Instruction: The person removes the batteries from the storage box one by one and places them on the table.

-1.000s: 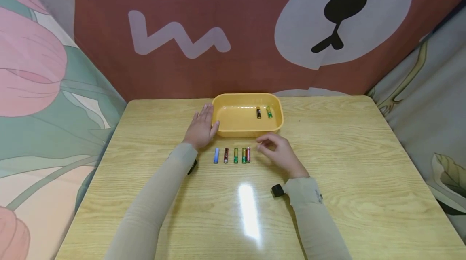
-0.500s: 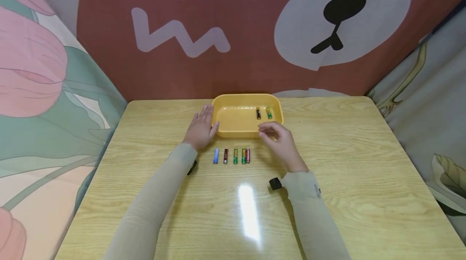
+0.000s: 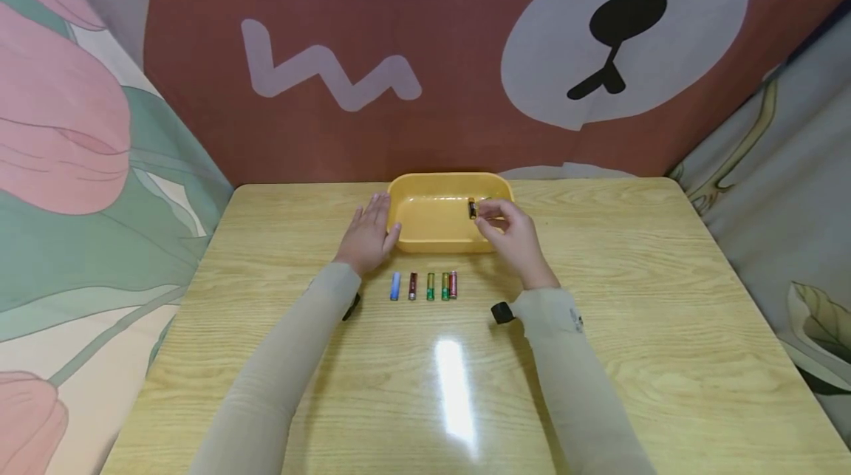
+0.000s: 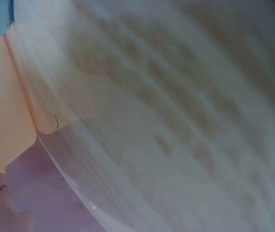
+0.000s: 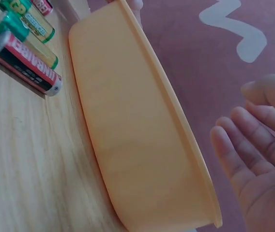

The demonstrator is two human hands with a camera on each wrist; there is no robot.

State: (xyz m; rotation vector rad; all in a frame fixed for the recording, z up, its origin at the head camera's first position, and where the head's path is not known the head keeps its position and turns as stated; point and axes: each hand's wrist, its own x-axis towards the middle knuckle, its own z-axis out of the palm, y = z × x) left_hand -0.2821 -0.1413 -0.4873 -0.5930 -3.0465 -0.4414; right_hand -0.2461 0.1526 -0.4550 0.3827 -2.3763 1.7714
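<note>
My left hand (image 3: 364, 235) lies with extended fingers against the left side of a yellow tray (image 3: 432, 246). My right hand (image 3: 517, 238) hovers over the tray's right end, fingers loosely bent, with nothing visible between thumb and fingers. Just left of those fingertips, a black battery (image 3: 472, 208) lies in the tray. A green battery beside it is almost wholly hidden by the right hand. In front of the tray is a row of batteries: blue (image 3: 395, 286), dark red (image 3: 413, 286), two green-gold ones (image 3: 431, 286) and a red-and-black one (image 5: 28, 63) touching its green-gold neighbour.
Everything stands on a light wood table (image 3: 631, 298). A brown printed cloth (image 3: 452, 128) hangs right behind the tray, with patterned curtains (image 3: 80, 165) at both sides. Light glares on the tabletop nearer the front.
My right hand has moved forward from beside the battery row, across the tray's front rim, to above its right end. The left hand and the row of batteries have stayed put.
</note>
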